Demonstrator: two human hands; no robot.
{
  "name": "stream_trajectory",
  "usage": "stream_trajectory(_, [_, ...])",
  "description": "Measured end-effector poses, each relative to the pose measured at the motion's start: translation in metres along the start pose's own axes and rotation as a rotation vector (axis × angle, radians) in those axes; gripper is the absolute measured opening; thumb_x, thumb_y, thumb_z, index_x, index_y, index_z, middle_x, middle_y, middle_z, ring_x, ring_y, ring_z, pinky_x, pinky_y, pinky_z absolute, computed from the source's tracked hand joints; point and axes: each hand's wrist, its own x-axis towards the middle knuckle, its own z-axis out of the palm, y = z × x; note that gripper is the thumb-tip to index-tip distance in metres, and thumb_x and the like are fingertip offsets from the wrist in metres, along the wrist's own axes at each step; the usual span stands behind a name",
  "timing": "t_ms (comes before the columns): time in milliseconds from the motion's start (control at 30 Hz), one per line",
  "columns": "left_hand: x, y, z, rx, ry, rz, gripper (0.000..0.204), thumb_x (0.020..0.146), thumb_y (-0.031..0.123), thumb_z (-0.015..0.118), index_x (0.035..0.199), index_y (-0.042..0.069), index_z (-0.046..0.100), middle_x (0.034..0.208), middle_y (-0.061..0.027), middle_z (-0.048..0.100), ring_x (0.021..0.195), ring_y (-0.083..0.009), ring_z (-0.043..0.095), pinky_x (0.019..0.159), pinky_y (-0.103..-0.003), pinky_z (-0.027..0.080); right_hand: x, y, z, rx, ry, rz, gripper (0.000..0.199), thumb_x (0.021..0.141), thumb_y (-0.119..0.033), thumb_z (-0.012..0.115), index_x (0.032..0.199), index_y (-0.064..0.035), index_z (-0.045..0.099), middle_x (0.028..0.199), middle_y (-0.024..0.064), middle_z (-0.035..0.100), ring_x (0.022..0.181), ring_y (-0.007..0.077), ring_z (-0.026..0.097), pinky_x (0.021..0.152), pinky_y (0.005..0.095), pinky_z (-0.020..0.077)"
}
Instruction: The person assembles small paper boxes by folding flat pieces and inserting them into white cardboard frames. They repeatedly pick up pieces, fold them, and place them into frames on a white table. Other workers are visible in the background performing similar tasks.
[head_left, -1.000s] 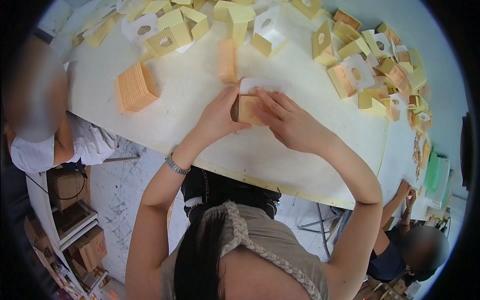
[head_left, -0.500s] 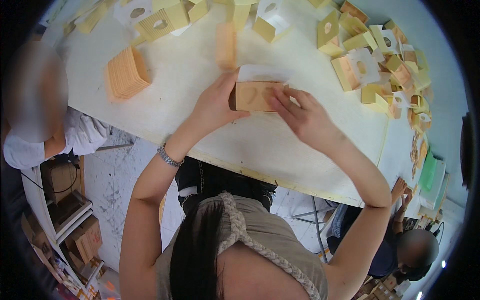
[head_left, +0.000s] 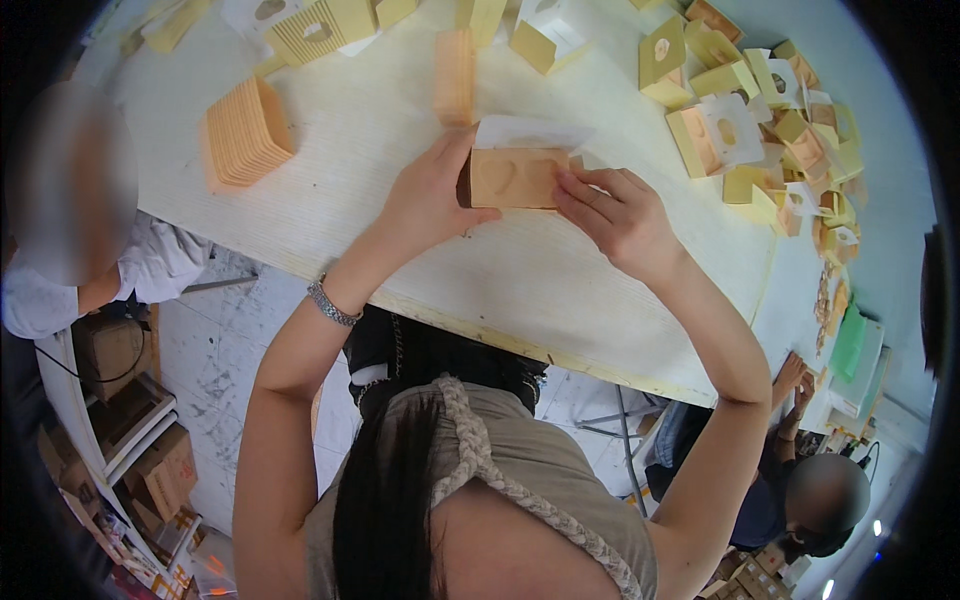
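"Tan cardboard, but what shape, and where is it?"

"A rectangular insert point(head_left: 512, 178) with a heart-shaped recess near its left end, lying in a small open box point(head_left: 520, 129) between the person's two hands, over a pale table point(head_left: 600, 310)"

"How is the box held?"

"The left hand point(head_left: 432, 188) is clamped around the box's left end, thumb on the near side, fingers on the far side. The right hand point(head_left: 628, 215) is at the box's right end, fingertips close together on the insert; I can't tell whether they pinch the cardboard or only press on it"

"How far along does it look?"

"This box seems nearly fitted: I would judge its insert in place or almost so. A white flap point(head_left: 565, 136) stands up on the box's far side, so closing is not yet done"

"And around it?"

"Well to the box's right is a heap of yellow boxes point(head_left: 745, 185), flaps open, several showing tan inserts, so those look filled. Just beyond the box is a narrow tan stack point(head_left: 453, 75); well to its left, a larger stack of inserts point(head_left: 245, 135). Farther beyond the box, an open yellow carton point(head_left: 535, 47) shows no insert that I can see, so more filling seems left"
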Motion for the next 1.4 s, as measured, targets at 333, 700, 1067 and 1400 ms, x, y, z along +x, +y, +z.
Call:
stream_trajectory(333, [-0.003,0.003,-0.001,0.078,-0.011,-0.003,0.092,0.065,0.023,0.086,0.142,0.006,0.038,0.122,-0.0141,0.055,0.105,-0.0341,0.058,0.088,-0.04,0.05,0.017,-0.015,0.001,-0.256,0.098,0.21,0.018,0.076,-0.014,0.072,0.092,-0.0043,0.069,0.1,0.006,0.07,0.103,0.0187,0.059,0.088,0.039,0.0431])
stream_trajectory(700, [-0.008,0.001,0.01,0.114,0.053,0.031,0.098,0.064,0.024,0.087,0.144,0.005,0.035,0.116,-0.0157,0.056,0.102,-0.0355,0.058,0.085,-0.042,0.05,0.012,-0.04,0.019,-0.202,-0.084,0.346,0.031,0.082,-0.022,0.068,0.107,-0.0043,0.069,0.123,0.0052,0.062,0.115,0.0226,0.054,0.1,0.0541,0.0318])
stream_trajectory(1067, [-0.009,-0.002,0.004,-0.108,0.065,0.176,0.098,0.075,0.019,0.079,0.151,0.001,0.019,0.135,-0.0198,0.049,0.12,-0.0346,0.052,0.099,-0.04,0.045,-0.024,-0.017,0.026,0.07,0.155,0.435,0.031,0.078,-0.007,0.073,0.109,-0.0077,0.068,0.104,0.0025,0.064,0.095,0.0232,0.06,0.079,0.0376,0.0479])
stream_trajectory(1400, [-0.005,-0.01,0.002,-0.126,-0.011,-0.015,0.097,0.077,0.01,0.078,0.152,0.009,0.017,0.143,-0.0176,0.041,0.13,-0.0291,0.046,0.105,-0.039,0.042,0.07,0.096,0.072,-0.477,0.151,0.425,0.014,0.079,-0.022,0.066,0.082,-0.0098,0.07,0.097,0.0098,0.067,0.094,0.0289,0.061,0.092,0.0442,0.0419])
